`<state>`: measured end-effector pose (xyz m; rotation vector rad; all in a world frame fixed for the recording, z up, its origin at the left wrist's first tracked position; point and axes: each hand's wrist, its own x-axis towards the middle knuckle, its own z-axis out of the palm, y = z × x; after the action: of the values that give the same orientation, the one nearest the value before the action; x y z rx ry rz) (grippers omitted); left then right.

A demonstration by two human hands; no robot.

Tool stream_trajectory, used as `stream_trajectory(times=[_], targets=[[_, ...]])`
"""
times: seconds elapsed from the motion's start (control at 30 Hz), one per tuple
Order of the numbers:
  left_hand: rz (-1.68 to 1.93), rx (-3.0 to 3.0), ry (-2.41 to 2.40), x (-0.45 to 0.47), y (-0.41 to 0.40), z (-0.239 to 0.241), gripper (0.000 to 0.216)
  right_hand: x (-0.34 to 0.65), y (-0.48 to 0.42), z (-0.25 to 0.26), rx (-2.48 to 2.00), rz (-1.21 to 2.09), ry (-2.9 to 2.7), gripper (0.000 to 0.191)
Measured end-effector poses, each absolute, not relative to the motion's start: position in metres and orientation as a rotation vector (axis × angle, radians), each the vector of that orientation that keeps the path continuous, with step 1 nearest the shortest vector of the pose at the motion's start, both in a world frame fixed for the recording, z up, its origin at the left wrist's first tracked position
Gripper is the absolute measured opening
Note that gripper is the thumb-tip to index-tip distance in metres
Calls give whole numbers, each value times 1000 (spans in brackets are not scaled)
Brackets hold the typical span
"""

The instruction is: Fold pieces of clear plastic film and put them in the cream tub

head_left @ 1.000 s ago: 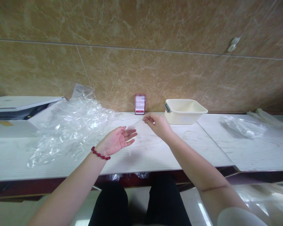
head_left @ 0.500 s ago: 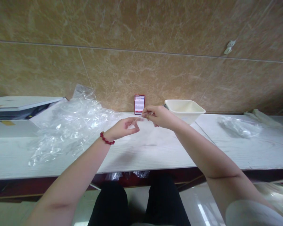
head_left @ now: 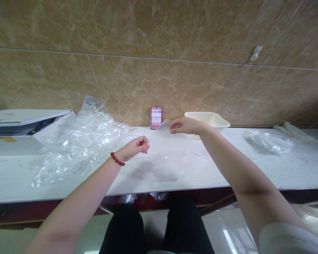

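Observation:
A small clear plastic bag [head_left: 166, 155] hangs between my two hands above the white table [head_left: 228, 169]. My left hand [head_left: 136, 146], with a red bead bracelet on the wrist, is closed in a pinch on the bag's left top edge. My right hand [head_left: 184, 126] pinches the right top edge, a little higher and farther back. The bag's mouth looks pulled apart between them, and its lower end reaches down near the table top.
A big heap of crumpled clear plastic bags [head_left: 76, 141] lies on the table to the left. A phone [head_left: 156, 118] leans against the marble wall. A cream plastic basin [head_left: 209, 120] stands behind my right hand. More plastic [head_left: 269, 143] lies at the right.
My left hand closed from open onto the bag's edge beside my right hand. The two hands have since drawn apart, spreading the bag between them.

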<state>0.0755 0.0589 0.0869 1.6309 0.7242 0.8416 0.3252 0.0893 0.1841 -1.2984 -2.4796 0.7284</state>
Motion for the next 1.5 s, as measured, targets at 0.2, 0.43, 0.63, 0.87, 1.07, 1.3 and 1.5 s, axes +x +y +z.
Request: stream_trajectory(times=[0.2, 0.43, 0.63, 0.87, 1.07, 1.3, 1.5], targets=[[847, 1827, 837, 73, 85, 88, 26, 322, 102, 186, -1356, 770, -2392, 19], [752, 2151, 758, 108, 128, 134, 63, 303, 116, 189, -1349, 791, -2533, 24], [479, 2134, 1023, 113, 155, 143, 23, 314, 148, 183, -1534, 583, -2660, 24], [544, 2123, 1390, 109, 184, 141, 18, 309, 174, 170, -1692, 432, -2223, 21], [680, 2248, 1636, 116, 198, 148, 22, 303, 179, 176, -1663, 239, -2079, 19], [926, 2072, 1617, 119, 209, 159, 25, 303, 188, 186, -1500, 20, -2006, 22], [1029, 2228, 1653, 111, 197, 163, 28, 304, 177, 178, -1364, -7, -1990, 24]])
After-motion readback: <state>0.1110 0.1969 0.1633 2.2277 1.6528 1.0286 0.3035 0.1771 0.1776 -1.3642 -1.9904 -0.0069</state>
